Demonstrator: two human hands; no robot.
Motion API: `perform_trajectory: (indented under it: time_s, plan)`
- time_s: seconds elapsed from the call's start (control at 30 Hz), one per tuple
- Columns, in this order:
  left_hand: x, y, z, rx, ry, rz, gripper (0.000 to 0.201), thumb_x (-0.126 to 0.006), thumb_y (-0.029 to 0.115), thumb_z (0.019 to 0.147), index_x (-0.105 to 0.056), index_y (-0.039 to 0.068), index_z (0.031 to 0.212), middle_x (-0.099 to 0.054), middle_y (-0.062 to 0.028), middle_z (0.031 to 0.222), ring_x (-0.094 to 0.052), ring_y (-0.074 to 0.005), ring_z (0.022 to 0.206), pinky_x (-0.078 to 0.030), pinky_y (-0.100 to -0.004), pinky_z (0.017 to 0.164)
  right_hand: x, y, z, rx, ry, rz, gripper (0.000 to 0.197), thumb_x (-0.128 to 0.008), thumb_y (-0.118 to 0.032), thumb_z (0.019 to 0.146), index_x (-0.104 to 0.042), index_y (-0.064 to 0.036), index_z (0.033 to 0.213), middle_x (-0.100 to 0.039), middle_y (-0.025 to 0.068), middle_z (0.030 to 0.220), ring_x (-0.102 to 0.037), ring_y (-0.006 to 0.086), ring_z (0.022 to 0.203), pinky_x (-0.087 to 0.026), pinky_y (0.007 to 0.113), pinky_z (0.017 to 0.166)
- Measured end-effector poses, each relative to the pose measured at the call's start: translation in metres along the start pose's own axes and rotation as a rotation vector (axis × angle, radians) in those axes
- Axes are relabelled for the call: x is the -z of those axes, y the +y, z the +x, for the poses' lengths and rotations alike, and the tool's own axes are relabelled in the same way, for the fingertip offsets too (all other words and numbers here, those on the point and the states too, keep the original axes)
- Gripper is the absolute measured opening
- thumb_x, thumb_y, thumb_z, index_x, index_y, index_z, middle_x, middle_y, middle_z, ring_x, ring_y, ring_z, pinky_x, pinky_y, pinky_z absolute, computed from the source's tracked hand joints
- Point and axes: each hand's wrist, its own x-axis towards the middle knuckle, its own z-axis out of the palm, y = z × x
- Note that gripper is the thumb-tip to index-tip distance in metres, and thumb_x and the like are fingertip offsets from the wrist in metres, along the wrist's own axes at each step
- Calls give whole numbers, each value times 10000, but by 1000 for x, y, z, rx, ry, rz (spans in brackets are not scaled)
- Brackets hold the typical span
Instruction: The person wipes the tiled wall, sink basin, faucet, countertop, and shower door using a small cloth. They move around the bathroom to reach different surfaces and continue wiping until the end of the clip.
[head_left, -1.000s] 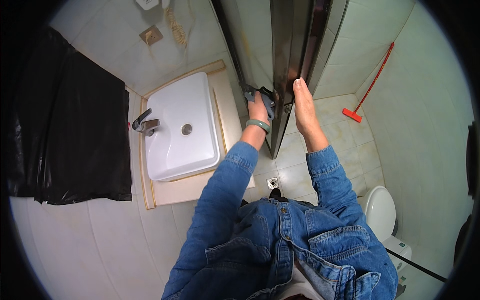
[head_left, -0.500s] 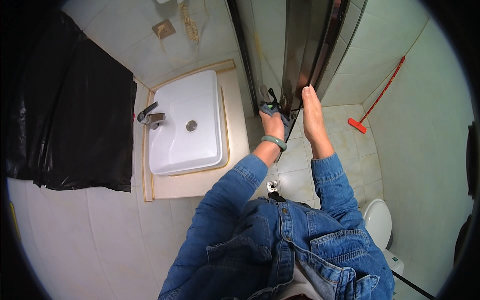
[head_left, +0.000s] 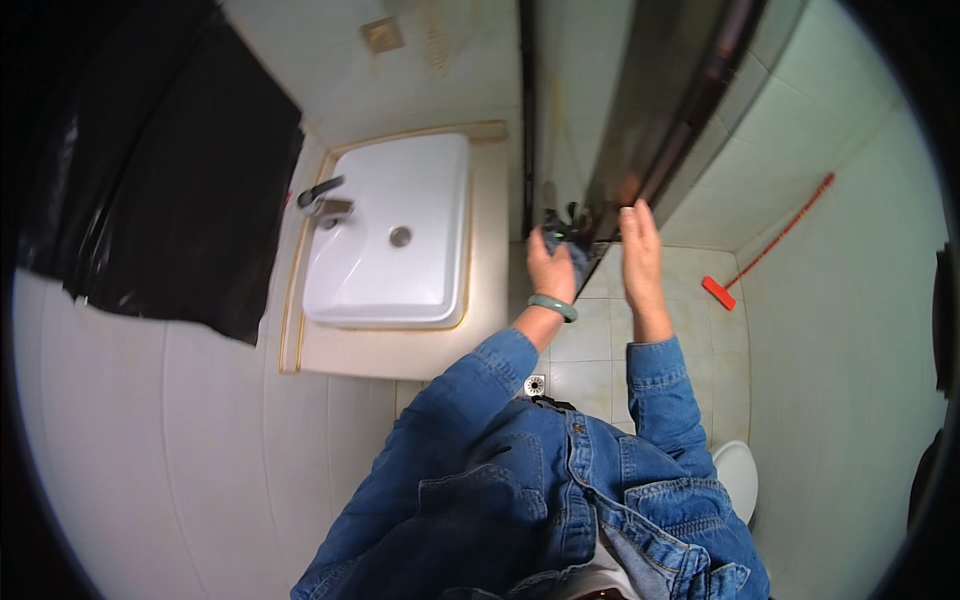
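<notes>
A tall, dark, glossy door panel stands in front of me, seen almost edge-on from above. My left hand, with a green bangle at its wrist, is on the panel's left side, its fingers closed on a crumpled dark grey cloth. The cloth seems to touch the panel, though blur and the fingers partly hide the contact. At the panel's right edge, my right hand is held flat with straight fingers, fingertips against the edge and nothing in it.
Left of the door is a white washbasin with a tap on a pale counter. Black plastic sheeting hangs far left. A red long-handled floor brush leans at the right wall. A toilet and floor drain are nearby.
The view has turned, shifting the basin right and the brush lower in the picture. Both hands remain at the door, the left still on the cloth and the right still flat.
</notes>
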Motion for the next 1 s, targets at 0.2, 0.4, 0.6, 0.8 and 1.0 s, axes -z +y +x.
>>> perform_trajectory:
  time_s: [0.2,0.4,0.6,0.8,1.0]
  plan:
    - [18,35,-47,-341,-430,132,451,-499,-100,759,-552,-30,1202,-628,-154,1014,-614,-295,957,-468,-331,890,16,27,17,68,-52,98,409,-481,-320,1025,-546,31,1223,-555,-18,1033,-478,66,936,-395,215,830]
    - [25,19,-60,118,-531,24,339,-508,-26,860,-565,-16,1194,-654,-119,1045,-622,-184,926,-494,-307,849,23,13,14,-63,55,181,331,-477,-267,1025,-573,-14,1215,-594,11,1129,-533,95,1059,-418,284,958]
    - [71,-43,-40,613,-247,-233,151,-536,68,933,-568,47,1080,-635,-50,927,-610,-161,817,-501,-315,748,15,-2,-45,249,238,17,327,-459,-148,1006,-516,12,1285,-590,98,1231,-542,179,1136,-411,321,995]
    - [113,-74,-50,879,-168,-308,162,-515,80,933,-569,38,1080,-633,-95,1024,-623,-215,933,-524,-371,795,-15,60,-123,-146,-483,-210,375,-538,-163,951,-510,-4,1289,-600,155,1225,-561,270,1130,-416,336,994]
    - [140,-85,-53,1051,-295,-662,312,-478,299,986,-566,44,1142,-621,-94,1116,-576,-222,1079,-445,-359,965,-42,120,-154,-88,-570,-408,393,-559,-163,909,-527,2,1264,-559,213,1269,-497,389,1174,-408,406,1000]
